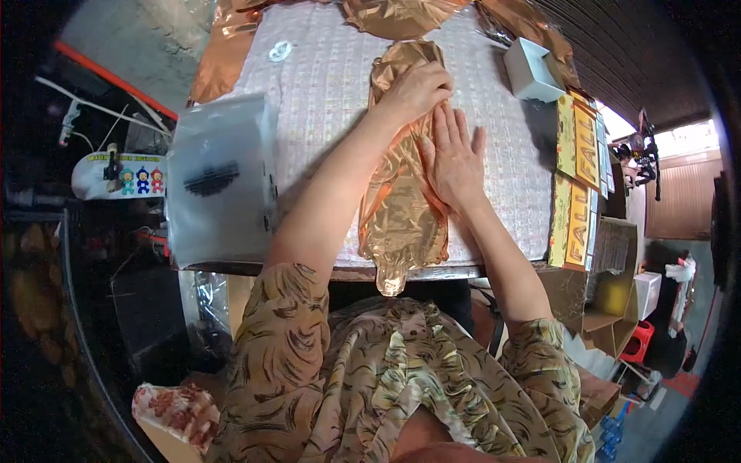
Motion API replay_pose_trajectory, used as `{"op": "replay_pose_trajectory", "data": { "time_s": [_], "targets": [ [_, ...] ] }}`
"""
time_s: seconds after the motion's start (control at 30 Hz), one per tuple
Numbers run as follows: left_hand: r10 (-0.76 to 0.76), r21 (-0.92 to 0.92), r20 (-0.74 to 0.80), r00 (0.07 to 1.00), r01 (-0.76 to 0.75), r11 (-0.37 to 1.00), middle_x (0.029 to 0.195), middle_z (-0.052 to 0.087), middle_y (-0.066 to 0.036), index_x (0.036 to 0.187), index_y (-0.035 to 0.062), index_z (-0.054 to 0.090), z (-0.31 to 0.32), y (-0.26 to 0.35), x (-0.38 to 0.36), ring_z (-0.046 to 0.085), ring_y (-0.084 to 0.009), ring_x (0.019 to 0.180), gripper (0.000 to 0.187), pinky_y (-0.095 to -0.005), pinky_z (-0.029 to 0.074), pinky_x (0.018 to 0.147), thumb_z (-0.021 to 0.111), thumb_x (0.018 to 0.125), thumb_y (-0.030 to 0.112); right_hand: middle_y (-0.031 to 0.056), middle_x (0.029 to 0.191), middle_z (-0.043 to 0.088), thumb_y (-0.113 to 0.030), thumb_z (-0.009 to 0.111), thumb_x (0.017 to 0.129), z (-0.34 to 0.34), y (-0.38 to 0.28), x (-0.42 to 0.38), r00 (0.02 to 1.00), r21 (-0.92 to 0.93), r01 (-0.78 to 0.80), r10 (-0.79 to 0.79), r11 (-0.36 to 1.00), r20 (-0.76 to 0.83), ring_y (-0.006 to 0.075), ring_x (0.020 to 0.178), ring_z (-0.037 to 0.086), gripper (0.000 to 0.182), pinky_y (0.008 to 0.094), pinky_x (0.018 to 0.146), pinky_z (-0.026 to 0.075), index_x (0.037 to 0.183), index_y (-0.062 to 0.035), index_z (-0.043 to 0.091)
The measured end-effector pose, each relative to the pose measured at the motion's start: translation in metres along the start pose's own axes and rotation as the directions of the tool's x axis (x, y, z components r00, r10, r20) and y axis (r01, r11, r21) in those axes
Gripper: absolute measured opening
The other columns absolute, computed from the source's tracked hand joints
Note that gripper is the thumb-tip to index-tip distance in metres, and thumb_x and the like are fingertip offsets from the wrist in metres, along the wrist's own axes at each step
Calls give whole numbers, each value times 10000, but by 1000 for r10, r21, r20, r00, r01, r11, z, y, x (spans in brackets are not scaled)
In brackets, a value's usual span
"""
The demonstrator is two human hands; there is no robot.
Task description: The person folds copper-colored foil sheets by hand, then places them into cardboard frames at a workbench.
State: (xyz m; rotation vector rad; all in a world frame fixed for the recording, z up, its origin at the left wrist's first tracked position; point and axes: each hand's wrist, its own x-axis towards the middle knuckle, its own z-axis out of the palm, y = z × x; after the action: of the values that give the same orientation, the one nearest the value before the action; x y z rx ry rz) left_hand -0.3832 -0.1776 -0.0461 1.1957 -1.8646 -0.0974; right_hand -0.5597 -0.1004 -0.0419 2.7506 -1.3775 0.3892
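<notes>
A copper-coloured foil balloon [403, 220] lies flat and folded lengthwise on the table, its narrow tail hanging over the front edge. Across its upper part reaches my left hand [417, 91], fingers curled in on the foil near its right edge; the fingertips are partly hidden. My right hand [455, 158] is laid flat along the right side of the balloon, fingers stretched out and pointing away from me. The fingertips of the right hand lie just below the left hand.
The table has a pale quilted cover [324, 116]. A stack of clear plastic bags [224, 224] lies at the left. More copper foil [405, 17] is at the far edge. At the right are a white box [532, 71] and yellow "FALL" packages [577, 224]. A small white roll [280, 52] sits far left.
</notes>
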Motion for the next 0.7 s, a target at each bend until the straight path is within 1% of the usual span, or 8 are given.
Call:
{"op": "replay_pose_trajectory", "data": {
  "time_s": [0.03,0.2,0.33,0.43,0.53,0.6,0.63,0.7],
  "targets": [
    [7,-14,4,1000,-7,1000,977,680,-117,976,32,716,0,-1,0,644,-327,992,160,-433,525,895,685,920,179,143,1675,311,-428,398,1089,0,0,1,1000,-9,9,-9,1000,11,325,1562,262,671,628,1231,156,1623,-46,260],
    [-161,-73,19,987,162,984,1039,712,-121,1041,52,726,-7,-6,-1,686,-317,976,197,-409,538,855,629,980,212,141,1675,310,-439,389,1088,-2,-1,0,1000,10,-1,1,1000,28,323,1559,262,667,642,1226,154,1610,-39,280],
    [-68,-62,-28,997,66,996,1024,709,-127,1044,61,726,-5,-9,-1,692,-320,959,191,-401,540,840,650,968,219,148,1665,327,-453,372,1082,-3,-2,0,1000,39,-9,9,999,12,315,1551,276,681,627,1240,129,1593,-7,311],
    [-106,-53,77,991,111,992,1057,715,-134,1075,58,724,-12,3,-2,700,-323,953,216,-387,549,840,674,952,228,151,1678,296,-459,345,1097,-4,-2,0,999,53,-11,9,999,36,341,1562,247,676,648,1228,137,1615,-32,264],
    [-47,-53,29,998,49,997,1116,711,-147,1092,40,728,-3,-5,-3,685,-340,1009,270,-422,549,905,691,908,234,150,1683,286,-468,336,1098,-2,-1,0,999,57,-15,12,998,42,342,1564,241,683,644,1233,127,1618,-33,255],
    [-14,87,-10,1000,15,996,1298,669,-149,1208,58,704,6,-10,-6,614,-342,1210,350,-429,498,1039,689,910,239,149,1685,280,-474,333,1097,0,-1,1,999,67,-17,15,998,37,342,1564,239,687,640,1235,123,1618,-33,254],
    [-16,84,-8,1000,17,996,1298,669,-149,1208,58,704,9,-13,-8,614,-342,1210,350,-429,498,1039,689,910,239,147,1688,276,-477,333,1095,0,-1,1,999,56,-17,15,998,36,340,1565,238,690,637,1237,120,1618,-33,256],
    [-51,145,46,998,44,988,1352,663,-129,1296,73,678,7,-12,-6,562,-331,1321,404,-443,449,1114,675,947,276,146,1690,272,-481,333,1094,1,-2,1,999,46,-20,18,999,37,339,1566,237,692,634,1238,118,1617,-34,259]
  ]
}}
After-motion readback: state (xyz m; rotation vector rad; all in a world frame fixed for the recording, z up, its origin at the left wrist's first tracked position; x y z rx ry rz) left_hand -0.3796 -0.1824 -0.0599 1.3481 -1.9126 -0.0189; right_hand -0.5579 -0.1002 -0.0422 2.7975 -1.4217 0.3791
